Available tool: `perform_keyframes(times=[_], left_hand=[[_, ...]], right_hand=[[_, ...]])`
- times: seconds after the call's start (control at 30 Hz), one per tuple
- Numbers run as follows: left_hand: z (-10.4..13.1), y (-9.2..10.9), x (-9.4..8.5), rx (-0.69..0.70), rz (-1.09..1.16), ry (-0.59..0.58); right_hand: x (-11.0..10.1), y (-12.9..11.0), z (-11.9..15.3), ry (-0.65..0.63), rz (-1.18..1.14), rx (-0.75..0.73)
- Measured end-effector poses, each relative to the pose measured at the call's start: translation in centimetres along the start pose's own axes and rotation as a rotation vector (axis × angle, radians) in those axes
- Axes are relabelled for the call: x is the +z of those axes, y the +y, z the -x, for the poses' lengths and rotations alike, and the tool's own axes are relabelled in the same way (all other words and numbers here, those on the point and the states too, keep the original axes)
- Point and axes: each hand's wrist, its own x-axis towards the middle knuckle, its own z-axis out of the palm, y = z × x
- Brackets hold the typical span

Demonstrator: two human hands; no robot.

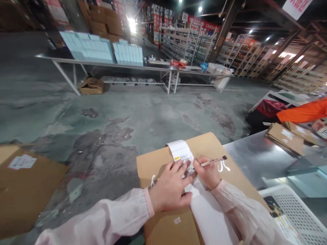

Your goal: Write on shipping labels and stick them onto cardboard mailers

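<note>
Left hand (pixel 171 186) is pressed flat on the label strip (pixel 182 153) lying on the box (pixel 163 163), fingers spread, gripping nothing, while the right hand (pixel 208 173) is pinched around a pen (pixel 213 161). I'd worry the curled free end of the strip lifts or skews under the pen, and the box sits at the table (pixel 245 156) edge, so leaning on it could tip it.

- A metal table (pixel 255 160) bears a box (pixel 204 146), flat cartons (pixel 288 137) and a white basket (pixel 298 211).
- The concrete floor (pixel 153 112) bears a carton (pixel 25 183) at left.
</note>
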Motion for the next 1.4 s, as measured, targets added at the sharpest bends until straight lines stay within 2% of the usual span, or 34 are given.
perform_keyframes(times=[0.3,0.53,0.73,0.93,1.03,1.4], left_hand=[[0.0,0.0,0.2,-0.004,0.004,-0.008],[0.2,0.0,0.0,-0.013,0.005,-0.031],[0.1,0.0,0.1,-0.011,-0.009,-0.019],[0.1,0.0,0.2,-0.007,-0.003,-0.004],[0.1,-0.1,0.2,-0.007,0.007,-0.008],[0.2,0.1,0.2,-0.008,0.016,-0.015]], right_hand=[[-0.1,0.1,0.0,-0.018,0.016,-0.049],[-0.4,1.5,0.1,0.117,0.209,-0.149],[-0.1,1.5,0.1,0.084,0.124,-0.094],[-0.1,0.7,-0.2,0.087,0.102,-0.135],[-0.1,0.5,-0.2,0.11,0.085,-0.115],[-0.3,0.4,-0.2,0.059,0.07,-0.079]])
